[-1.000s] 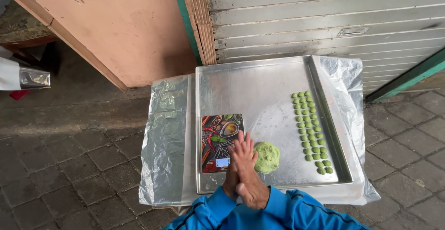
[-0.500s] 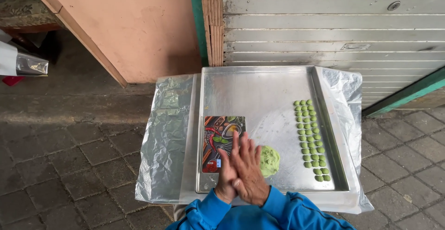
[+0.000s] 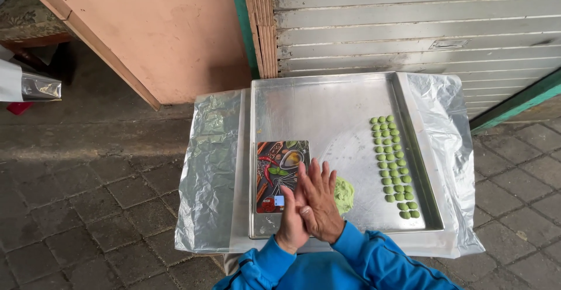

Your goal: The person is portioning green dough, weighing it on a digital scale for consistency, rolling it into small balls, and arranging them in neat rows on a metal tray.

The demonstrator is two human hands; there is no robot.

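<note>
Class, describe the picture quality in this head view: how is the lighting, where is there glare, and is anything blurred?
Head view: soft, even daylight with faint shadows; mild sheen on the metal tray and crinkled foil; green balls sharp; pressed-together left hand and right hand slightly soft.

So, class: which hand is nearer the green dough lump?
Right. The right hand lies beside the dough lump, overlapping its edge; the left hand is pressed against the right, on the far side.
</note>
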